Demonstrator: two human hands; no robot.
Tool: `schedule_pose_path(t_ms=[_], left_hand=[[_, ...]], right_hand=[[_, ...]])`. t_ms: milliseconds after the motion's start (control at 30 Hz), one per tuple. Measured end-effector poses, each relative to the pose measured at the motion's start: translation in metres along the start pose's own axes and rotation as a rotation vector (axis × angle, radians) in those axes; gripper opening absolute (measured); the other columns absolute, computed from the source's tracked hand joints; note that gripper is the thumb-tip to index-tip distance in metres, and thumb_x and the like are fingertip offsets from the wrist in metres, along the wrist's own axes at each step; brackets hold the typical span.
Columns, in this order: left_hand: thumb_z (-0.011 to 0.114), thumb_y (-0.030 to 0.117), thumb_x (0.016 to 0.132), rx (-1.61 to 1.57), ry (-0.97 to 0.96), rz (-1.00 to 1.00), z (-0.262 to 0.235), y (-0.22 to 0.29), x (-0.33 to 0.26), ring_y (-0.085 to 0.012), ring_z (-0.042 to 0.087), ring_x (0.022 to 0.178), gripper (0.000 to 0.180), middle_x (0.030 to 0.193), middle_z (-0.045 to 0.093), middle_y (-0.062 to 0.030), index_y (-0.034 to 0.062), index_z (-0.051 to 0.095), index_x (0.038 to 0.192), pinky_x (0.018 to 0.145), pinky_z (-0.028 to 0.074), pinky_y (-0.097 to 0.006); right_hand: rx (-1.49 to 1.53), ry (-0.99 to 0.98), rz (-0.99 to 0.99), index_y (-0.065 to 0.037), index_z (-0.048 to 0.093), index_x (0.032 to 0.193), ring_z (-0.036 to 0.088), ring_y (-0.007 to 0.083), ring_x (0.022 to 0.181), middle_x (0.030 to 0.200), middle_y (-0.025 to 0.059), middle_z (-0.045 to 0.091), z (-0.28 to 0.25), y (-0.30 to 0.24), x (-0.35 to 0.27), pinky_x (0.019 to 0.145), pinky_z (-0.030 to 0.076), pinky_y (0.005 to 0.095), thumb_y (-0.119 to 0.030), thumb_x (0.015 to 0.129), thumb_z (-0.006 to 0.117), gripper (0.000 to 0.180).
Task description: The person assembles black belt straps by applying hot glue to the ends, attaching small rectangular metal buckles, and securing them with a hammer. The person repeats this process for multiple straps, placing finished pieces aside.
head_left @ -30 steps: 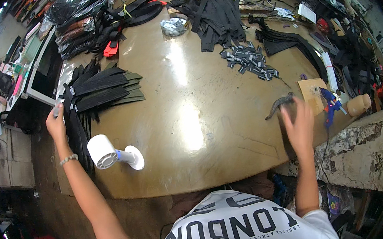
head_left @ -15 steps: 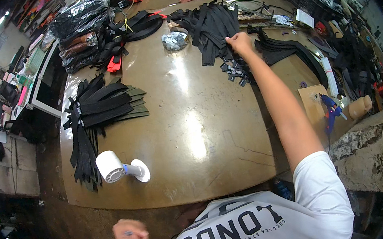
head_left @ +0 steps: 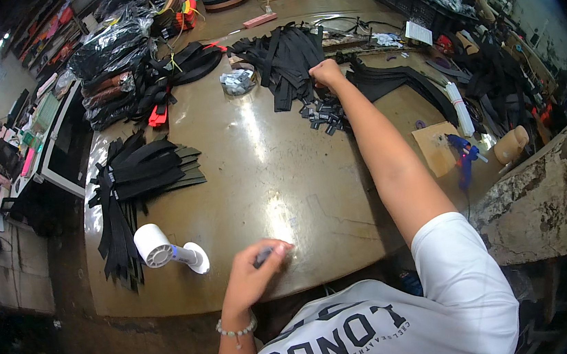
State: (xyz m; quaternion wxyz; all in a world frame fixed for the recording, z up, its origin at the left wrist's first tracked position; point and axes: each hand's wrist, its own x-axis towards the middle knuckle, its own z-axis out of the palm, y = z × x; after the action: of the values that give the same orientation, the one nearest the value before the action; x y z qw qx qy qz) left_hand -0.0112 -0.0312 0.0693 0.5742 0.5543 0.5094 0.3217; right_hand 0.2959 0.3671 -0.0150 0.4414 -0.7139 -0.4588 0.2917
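My right arm reaches across the table to a fanned pile of black straps (head_left: pixel 283 63). At the pile's right edge, my right hand (head_left: pixel 328 75) is closed on the end of a black strap, its fingertips partly hidden. Just below lie several small black and grey buckle-like pieces (head_left: pixel 324 116). Over the table's front edge, my left hand (head_left: pixel 255 271) is closed around a small dark grey piece (head_left: pixel 263 256), too covered to name. Left of that hand stands a white handheld fan (head_left: pixel 154 246) on a round base. Behind the fan lies another bundle of black straps (head_left: pixel 138 171), some olive green.
A clear tub of grey pieces (head_left: pixel 238 81) stands beside the strap pile. Plastic-wrapped stacks (head_left: pixel 112 60) rise at the far left. Long black strips (head_left: pixel 398 80), a cardboard piece (head_left: pixel 434 147) and a blue glue gun (head_left: pixel 464 152) lie on the right.
My left hand has risen from below the table edge, moving right and forward over the table with the small grey piece. My right hand stays at the strap pile. The view has shifted slightly.
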Motion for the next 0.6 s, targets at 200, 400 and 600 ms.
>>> schedule_pose_path(t_ms=[200, 400, 600], left_hand=[[0.061, 0.018, 0.098, 0.146, -0.054, 0.323, 0.018, 0.011, 0.015, -0.0054, 0.051, 0.071, 0.02, 0.08, 0.065, 0.0023, -0.0001, 0.07, 0.103, 0.064, 0.044, -0.023], [0.063, 0.017, 0.098, 0.052, 0.112, 0.189, -0.001, 0.012, -0.005, -0.0054, 0.053, 0.071, 0.021, 0.081, 0.067, 0.0007, -0.001, 0.071, 0.103, 0.063, 0.044, -0.024], [0.061, 0.021, 0.1, -0.205, 0.267, 0.128, -0.001, -0.023, 0.01, -0.001, 0.04, 0.06, 0.025, 0.069, 0.049, 0.0093, -0.0013, 0.07, 0.108, 0.054, 0.032, -0.02]], right_hand=[[-0.019, -0.097, 0.009, 0.004, 0.071, 0.089, 0.066, 0.0187, 0.057, 0.076, 0.0112, 0.07, 0.007, 0.004, -0.002, 0.053, 0.056, 0.0339, -0.018, 0.079, 0.082, 0.027], [-0.111, 0.112, -0.064, 0.0, 0.072, 0.085, 0.071, 0.024, 0.065, 0.078, 0.0147, 0.072, 0.015, -0.018, -0.011, 0.062, 0.056, 0.0343, -0.014, 0.079, 0.08, 0.018], [0.94, -0.435, 0.146, 0.001, 0.066, 0.089, 0.061, 0.0122, 0.065, 0.076, 0.0055, 0.065, -0.017, -0.037, -0.106, 0.056, 0.051, 0.0254, -0.009, 0.09, 0.066, 0.01]])
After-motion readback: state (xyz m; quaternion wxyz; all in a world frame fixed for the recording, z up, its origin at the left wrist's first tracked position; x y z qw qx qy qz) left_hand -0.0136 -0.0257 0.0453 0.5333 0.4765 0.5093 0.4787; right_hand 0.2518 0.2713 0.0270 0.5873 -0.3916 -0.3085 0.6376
